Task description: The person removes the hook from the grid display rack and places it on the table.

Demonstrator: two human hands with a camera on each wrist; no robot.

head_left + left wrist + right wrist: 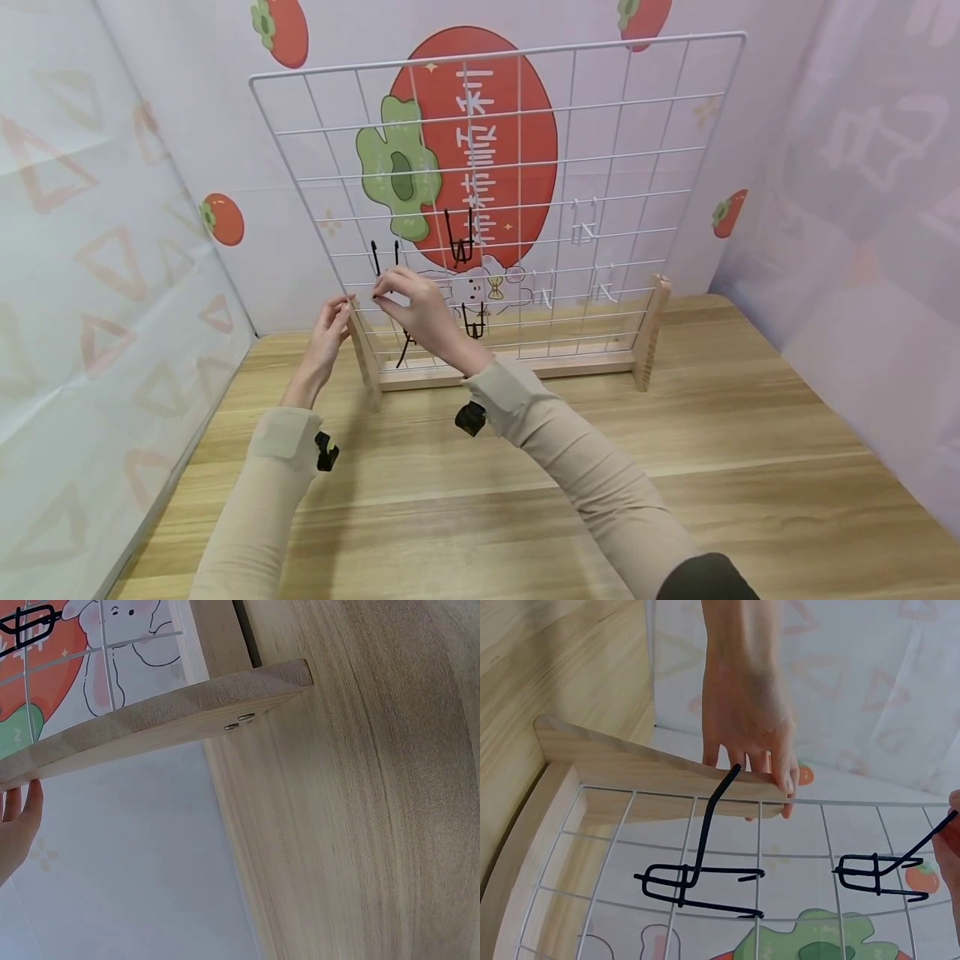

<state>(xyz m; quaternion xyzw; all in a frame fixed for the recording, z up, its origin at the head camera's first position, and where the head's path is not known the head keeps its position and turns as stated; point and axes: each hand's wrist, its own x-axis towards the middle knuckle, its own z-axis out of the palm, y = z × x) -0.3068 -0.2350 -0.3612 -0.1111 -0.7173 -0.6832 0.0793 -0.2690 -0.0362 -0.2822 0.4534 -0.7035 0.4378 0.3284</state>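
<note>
A white wire grid (517, 112) stands upright in a wooden base. My left hand (326, 337) holds the top of the base's left wooden upright (363, 354), thumb on one side and fingers on the other in the right wrist view (746, 712). My right hand (427, 312) pinches the outer tip of a black hook (877, 871) hung on the grid's left part; in the head view the hand partly hides it. Beneath that hook hangs another black hook (697, 847), its arm sticking outward, untouched.
Two more black hooks, an upper one (459, 242) and a lower one (472, 323), hang nearer the grid's middle. Several white hooks (585, 232) are on its right part. A wooden table (465, 500) lies below, with a printed cloth (637, 175) behind.
</note>
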